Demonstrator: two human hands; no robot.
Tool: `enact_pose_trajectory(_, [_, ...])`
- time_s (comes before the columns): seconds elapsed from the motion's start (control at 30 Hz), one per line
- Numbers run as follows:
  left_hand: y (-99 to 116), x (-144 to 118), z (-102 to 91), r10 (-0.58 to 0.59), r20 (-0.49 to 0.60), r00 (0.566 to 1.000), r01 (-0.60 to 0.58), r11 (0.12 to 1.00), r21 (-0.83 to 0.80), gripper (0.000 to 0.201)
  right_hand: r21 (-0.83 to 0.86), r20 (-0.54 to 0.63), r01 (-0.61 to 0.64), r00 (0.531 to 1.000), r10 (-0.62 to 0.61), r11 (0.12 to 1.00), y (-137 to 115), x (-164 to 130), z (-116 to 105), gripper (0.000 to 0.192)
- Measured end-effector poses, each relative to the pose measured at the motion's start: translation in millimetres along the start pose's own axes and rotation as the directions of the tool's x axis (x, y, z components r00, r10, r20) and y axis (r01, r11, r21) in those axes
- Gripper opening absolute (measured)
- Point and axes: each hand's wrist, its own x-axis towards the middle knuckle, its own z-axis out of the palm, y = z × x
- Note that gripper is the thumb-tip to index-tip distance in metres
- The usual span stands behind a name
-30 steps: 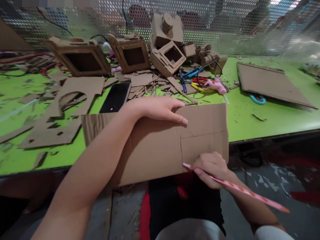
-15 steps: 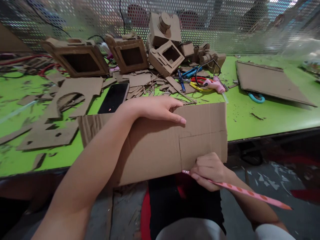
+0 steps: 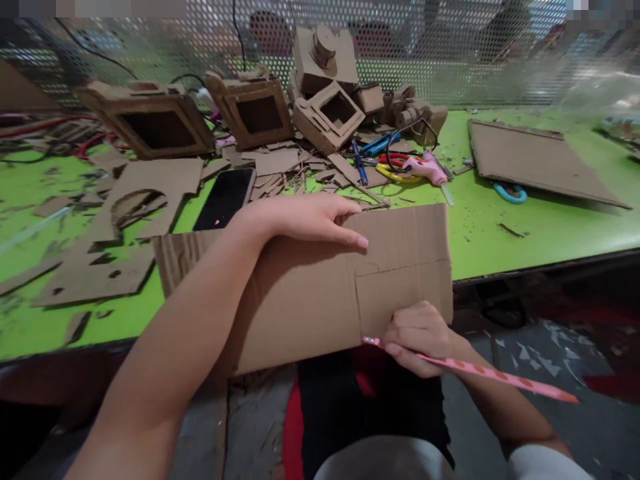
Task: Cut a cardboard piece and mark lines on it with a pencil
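Observation:
A large brown cardboard sheet (image 3: 300,293) lies over the near edge of the green table (image 3: 525,233) and hangs toward my lap. My left hand (image 3: 305,219) rests flat on its upper part, fingers pointing right. My right hand (image 3: 420,337) grips a pink spotted cutter (image 3: 480,373) at the sheet's lower edge, its tip at the bottom of a vertical cut line. A rectangular outline is marked in the sheet's lower right corner.
A black phone (image 3: 225,199) lies behind the sheet. Cardboard boxes with square openings (image 3: 150,123), scraps, scissors (image 3: 395,167) and a pink glue gun (image 3: 425,170) crowd the back. A flat cardboard panel (image 3: 535,163) lies at right. A perforated metal screen backs the table.
My right hand and the cutter have shifted slightly left and up along the sheet's lower edge. My left hand stays pressed on the cardboard.

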Motion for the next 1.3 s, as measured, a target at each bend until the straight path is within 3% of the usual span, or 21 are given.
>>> enact_pose_trajectory(0.2, [-0.1,0.2,0.1,-0.006,0.007,1.000,0.006,1.000,0.007,0.047,-0.050,-0.146,-0.086,0.986,0.078,0.995,-3.2,5.5,1.4,0.014])
enact_pose_trajectory(0.37, [-0.8,0.0,0.4,-0.018,0.010,1.000,0.018,1.000,-0.010,0.048,-0.015,-0.110,-0.073,0.991,0.071,0.997,-1.6,3.5,1.4,0.015])
enact_pose_trajectory(0.53, [-0.5,-0.6,0.7,-0.008,0.016,1.000,0.009,0.999,-0.039,0.046,0.047,0.022,-0.061,0.998,0.060,0.997,1.1,-1.2,0.7,0.026])
enact_pose_trajectory(0.7, [-0.4,0.0,0.7,-0.016,0.006,1.000,0.016,1.000,-0.011,0.048,0.057,-0.051,-0.025,0.998,0.028,0.998,-0.1,2.5,-0.1,0.015])
enact_pose_trajectory(0.87, [-0.8,0.2,0.3,-0.008,0.010,1.000,0.008,1.000,-0.022,0.048,0.008,0.055,0.039,0.998,-0.040,0.999,-1.3,5.0,0.8,0.023])
enact_pose_trajectory(1.0, [-0.5,-0.5,0.3,-0.012,0.006,1.000,0.012,1.000,-0.021,0.048,-0.033,-0.026,0.036,0.999,-0.037,0.999,-0.7,4.0,2.1,0.020])
enact_pose_trajectory(1.17, [-0.4,-0.5,0.4,-0.005,0.001,1.000,0.005,1.000,-0.018,0.048,-0.013,0.055,0.070,0.996,-0.069,0.997,-0.5,4.0,1.4,0.026])
enact_pose_trajectory(1.3, [-0.7,-0.4,0.3,-0.009,0.011,1.000,0.010,1.000,-0.022,0.048,-0.041,-0.003,0.067,0.998,-0.067,0.997,-1.2,4.3,1.2,0.021])
